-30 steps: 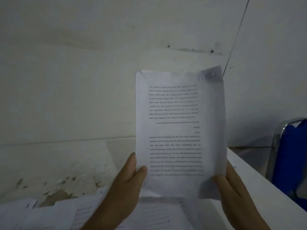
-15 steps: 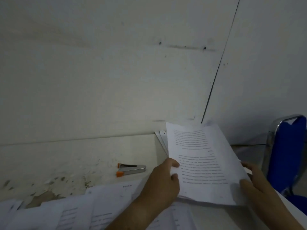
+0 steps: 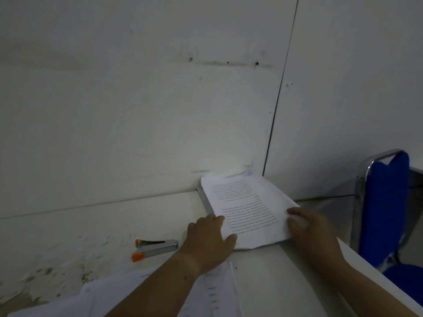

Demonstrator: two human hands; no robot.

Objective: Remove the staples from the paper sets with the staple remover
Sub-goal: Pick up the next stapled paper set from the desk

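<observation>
A printed paper set [image 3: 248, 211] lies flat on a stack of white sheets in the table's back right corner, against the wall. My left hand [image 3: 209, 240] grips its near left edge, thumb on top of the page. My right hand [image 3: 312, 232] holds its right edge with curled fingers. A silver staple remover [image 3: 156, 247] with orange ends lies on the white table [image 3: 270, 277], left of my left hand, touched by neither hand. No staple can be made out on the page.
More loose printed sheets [image 3: 212, 291] are spread along the table's near edge under my left forearm. A blue chair with a chrome frame [image 3: 384, 207] stands just past the table's right edge. The wall closes the back.
The paper set was held upright in front of me, then came down and away to the back right corner onto the stack. Both hands went with it, uncovering the staple remover.
</observation>
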